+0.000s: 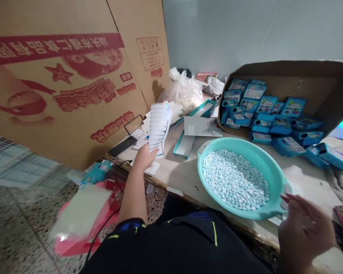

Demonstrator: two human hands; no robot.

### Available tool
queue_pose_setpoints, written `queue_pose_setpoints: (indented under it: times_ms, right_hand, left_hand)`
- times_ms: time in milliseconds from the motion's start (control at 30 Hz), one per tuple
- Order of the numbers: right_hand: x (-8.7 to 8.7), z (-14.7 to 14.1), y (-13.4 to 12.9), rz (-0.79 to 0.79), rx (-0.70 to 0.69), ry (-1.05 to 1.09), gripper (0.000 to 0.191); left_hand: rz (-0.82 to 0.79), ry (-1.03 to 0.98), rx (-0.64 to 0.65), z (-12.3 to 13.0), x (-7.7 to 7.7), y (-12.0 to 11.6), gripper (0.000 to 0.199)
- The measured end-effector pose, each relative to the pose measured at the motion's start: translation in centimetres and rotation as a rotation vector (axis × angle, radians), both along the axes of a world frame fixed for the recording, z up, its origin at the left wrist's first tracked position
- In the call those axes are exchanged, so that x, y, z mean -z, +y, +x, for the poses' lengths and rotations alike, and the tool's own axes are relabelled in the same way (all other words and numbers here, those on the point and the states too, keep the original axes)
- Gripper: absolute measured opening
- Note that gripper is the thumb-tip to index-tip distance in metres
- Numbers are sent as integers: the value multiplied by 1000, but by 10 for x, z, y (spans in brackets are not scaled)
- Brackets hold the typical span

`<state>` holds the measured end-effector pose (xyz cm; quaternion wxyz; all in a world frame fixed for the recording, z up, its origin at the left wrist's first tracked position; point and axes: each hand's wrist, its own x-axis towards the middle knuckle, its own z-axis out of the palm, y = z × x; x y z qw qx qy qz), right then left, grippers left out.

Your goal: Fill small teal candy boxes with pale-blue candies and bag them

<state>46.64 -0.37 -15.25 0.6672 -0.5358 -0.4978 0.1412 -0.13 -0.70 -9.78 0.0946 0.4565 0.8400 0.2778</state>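
My left hand (146, 156) is closed on a sheaf of white label sheets (159, 127), held upright over the table's left part. The sheets carry dark stripes and a shiny, rainbow-like gleam. Beside the right handle of a turquoise basin (274, 167) is my right hand (305, 226). Its fingers are drawn together, and whatever may be between them is hidden. Many small pale blue and white pellets (234, 179), like candies, lie in the basin. Left of the basin is an open blue-edged box (184, 144), with a grey-white card (202, 126) behind it.
A cardboard carton (288, 74) lies on its side, small blue boxes (267, 104) spilling from it. A big printed carton (82, 76) stands at left. Behind are a filled clear plastic bag (183, 91) and loose papers. Red and clear plastic (82, 217) and a cable lie below.
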Motion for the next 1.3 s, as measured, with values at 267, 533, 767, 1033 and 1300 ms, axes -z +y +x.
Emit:
queue_pose_setpoints:
  times_ms: [267,533,767,1033,1300]
  right_hand:
    - [-69,-91,29,-303,-869,396,60]
    - [-91,-140,66,-302,-892,646,42]
    - [-102,-153,68,-222,-892,479,55]
    - [-79,-163,58,-493,-1081,128,36]
    - [-77,-171,42,-679,-1325,78,49]
  left_hand:
    - [278,-423,703,121,-32,-10,66]
    - [155,-527,922,148,-21,-3,67]
    - [471,-486,592,168,-16,20,42]
    - [700,-812,395,148,5,18,38]
    - [865,-799,124,125,20,23,50]
